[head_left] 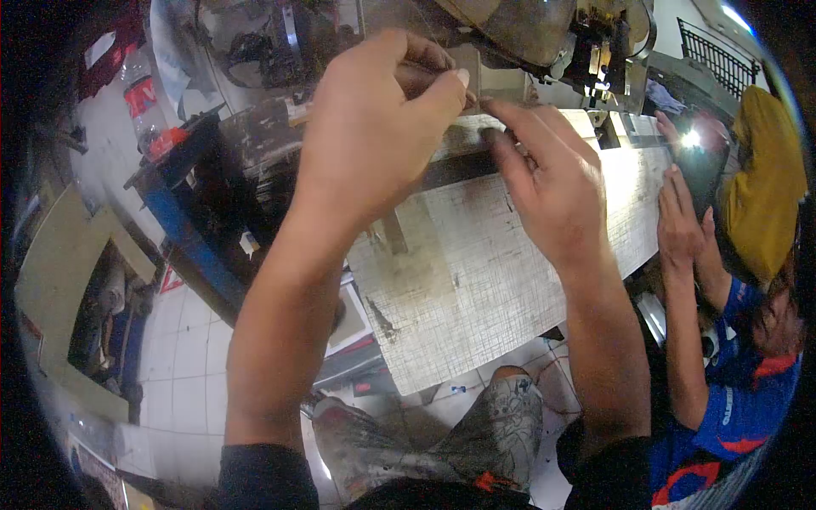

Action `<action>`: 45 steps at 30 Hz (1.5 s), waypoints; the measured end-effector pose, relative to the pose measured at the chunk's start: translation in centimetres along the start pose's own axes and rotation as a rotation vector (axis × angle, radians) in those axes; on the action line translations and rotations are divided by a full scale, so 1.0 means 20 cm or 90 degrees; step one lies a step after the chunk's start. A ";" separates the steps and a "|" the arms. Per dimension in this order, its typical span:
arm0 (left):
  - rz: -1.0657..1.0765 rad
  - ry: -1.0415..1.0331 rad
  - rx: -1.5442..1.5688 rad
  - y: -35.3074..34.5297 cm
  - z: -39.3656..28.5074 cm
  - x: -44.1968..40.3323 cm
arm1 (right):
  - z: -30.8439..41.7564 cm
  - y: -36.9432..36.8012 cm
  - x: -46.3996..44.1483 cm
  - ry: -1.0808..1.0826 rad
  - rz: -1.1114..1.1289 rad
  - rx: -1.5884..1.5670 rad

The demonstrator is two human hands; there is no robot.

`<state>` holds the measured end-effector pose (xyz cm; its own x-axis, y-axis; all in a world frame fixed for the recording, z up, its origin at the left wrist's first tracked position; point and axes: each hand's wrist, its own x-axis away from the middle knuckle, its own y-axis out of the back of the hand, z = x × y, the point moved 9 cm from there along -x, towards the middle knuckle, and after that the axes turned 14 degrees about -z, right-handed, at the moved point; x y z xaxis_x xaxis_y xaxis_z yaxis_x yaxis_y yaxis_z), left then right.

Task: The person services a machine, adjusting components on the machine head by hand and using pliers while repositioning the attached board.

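My left hand (374, 127) is raised over the far edge of a pale work board (484, 272) with a fine cross-hatched surface. Its thumb and fingers are pinched together; whatever lies between them is too small to make out. Close by on the right, my right hand (557, 174) has its fingers curled, with index finger and thumb pointing at the left fingertips. Anything in that grip is also too fine to tell. Just beyond both hands stands a dark machine (510, 30) with metal parts.
Another person's hand (680, 221) rests at the board's right edge, beside a bright lamp (693, 138). Mustard-yellow cloth (765, 187) hangs behind. To the left are a blue metal beam (191, 242) and a plastic bottle (140, 93). White floor tiles (191, 340) show below.
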<state>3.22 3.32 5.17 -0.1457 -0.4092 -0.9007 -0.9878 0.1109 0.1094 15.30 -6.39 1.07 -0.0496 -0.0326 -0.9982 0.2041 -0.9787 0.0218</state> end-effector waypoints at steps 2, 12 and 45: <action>0.002 -0.004 0.005 -0.01 0.01 0.01 | -0.01 0.01 0.01 0.046 -0.009 -0.010; -0.002 -0.300 -0.340 -0.08 -0.22 0.08 | -0.13 0.02 -0.04 -0.007 -0.011 0.023; 0.251 -0.793 -0.484 -0.36 -0.29 0.12 | -0.44 0.11 -0.06 -0.337 -0.175 -0.174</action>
<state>9.74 -3.79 4.71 -0.6471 0.5837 -0.4905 -0.7473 -0.6130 0.2564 24.36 -6.64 1.78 -0.5953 0.0479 -0.8021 0.3529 -0.8812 -0.3145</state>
